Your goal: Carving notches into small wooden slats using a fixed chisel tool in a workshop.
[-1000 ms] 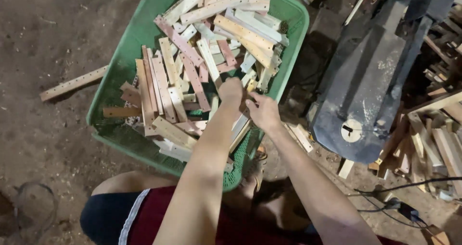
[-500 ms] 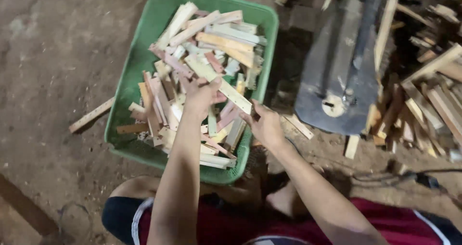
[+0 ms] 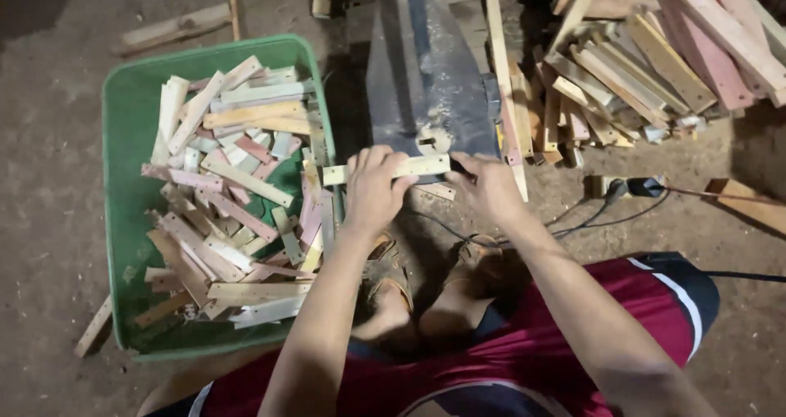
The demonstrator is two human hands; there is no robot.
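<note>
Bare dirt floor [image 3: 49,138], dusted with wood chips, fills the head view, the only view there is. On it, to the person's left, sits a green tub [image 3: 123,122] heaped with short offcuts of wood, pale, pinkish and brown, lying at every angle. Straight ahead stands a dark metal machine body [image 3: 422,81] with a round pale fitting near its close end, and beyond it to the right a loose pile of longer slats [image 3: 655,56]. A black cable [image 3: 622,212] runs across the ground on the right, past a plug.

Between the tub and the machine the person holds one pale wooden strip [image 3: 409,167]. Its long axis runs nearly level, left to right across the view, crosswise to the machine's length and just in front of the round fitting. The left hand [image 3: 372,192] is curled over the strip's left half, fingers [image 3: 377,156] wrapped over the top edge, one end sticking out past them toward the tub. The right hand [image 3: 491,189] pinches the strip's right end, fingers closed on it beside the machine. Both hands share the piece; the left covers more of it. Sandalled feet [image 3: 426,294] rest below the hands.
</note>
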